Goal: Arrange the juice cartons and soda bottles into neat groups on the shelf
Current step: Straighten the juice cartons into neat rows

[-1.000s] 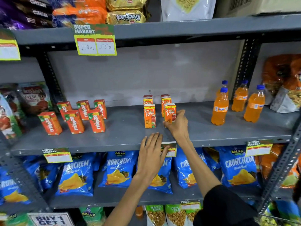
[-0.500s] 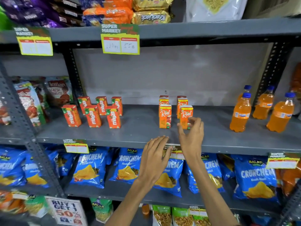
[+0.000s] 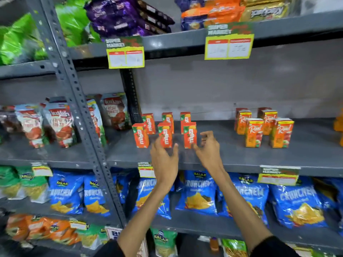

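Both your hands are empty, fingers spread: left hand (image 3: 164, 160) sits right in front of the middle front Maaza carton (image 3: 165, 134), right hand (image 3: 207, 149) just beside the right front one (image 3: 190, 134). Cartons stand upright on the shelf (image 3: 232, 160), just ahead of your fingertips, so I'd say each hand is lined up for its own carton

shelf (image 3: 232, 160): grey metal, middle tier | left group: six red-orange Maaza cartons (image 3: 164, 129), upright, two rows of three | right group: orange Real cartons (image 3: 263, 126), upright, two rows, well apart from the Maaza cartons | far right edge: orange item, cropped, cannot tell
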Demonstrator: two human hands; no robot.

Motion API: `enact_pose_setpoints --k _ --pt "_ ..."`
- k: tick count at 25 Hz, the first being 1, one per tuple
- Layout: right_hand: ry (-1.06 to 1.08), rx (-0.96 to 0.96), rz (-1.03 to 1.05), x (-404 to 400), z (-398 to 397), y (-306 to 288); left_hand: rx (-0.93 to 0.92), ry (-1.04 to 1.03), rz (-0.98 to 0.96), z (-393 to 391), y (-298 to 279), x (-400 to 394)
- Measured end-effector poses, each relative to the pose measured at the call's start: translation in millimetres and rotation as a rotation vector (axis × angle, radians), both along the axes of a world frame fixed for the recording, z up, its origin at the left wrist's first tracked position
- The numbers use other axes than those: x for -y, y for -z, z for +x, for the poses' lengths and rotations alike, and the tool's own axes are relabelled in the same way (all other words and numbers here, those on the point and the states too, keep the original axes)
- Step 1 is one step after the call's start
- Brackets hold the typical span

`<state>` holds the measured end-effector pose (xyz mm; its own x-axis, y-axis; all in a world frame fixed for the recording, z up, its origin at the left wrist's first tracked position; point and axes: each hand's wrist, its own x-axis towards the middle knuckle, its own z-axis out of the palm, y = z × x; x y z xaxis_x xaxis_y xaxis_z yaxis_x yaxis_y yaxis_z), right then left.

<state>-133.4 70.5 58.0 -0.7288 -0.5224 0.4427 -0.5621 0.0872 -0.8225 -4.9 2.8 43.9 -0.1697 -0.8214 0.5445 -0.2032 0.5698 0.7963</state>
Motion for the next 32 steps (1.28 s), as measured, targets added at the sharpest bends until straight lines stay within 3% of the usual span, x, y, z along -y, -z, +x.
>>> enact_pose_setpoints --k 4,8,32 --pt "0.057 0.037 0.19 37 5 -1 0.241 0.051 0.173 -10 -18 44" --pt "0.13 0.025 0.281 54 -1 -1 0.34 -0.006 0.136 -17 -19 63" --pt "0.12 0.016 0.351 76 -2 0 0.345 -0.004 0.027 -9 -10 72"
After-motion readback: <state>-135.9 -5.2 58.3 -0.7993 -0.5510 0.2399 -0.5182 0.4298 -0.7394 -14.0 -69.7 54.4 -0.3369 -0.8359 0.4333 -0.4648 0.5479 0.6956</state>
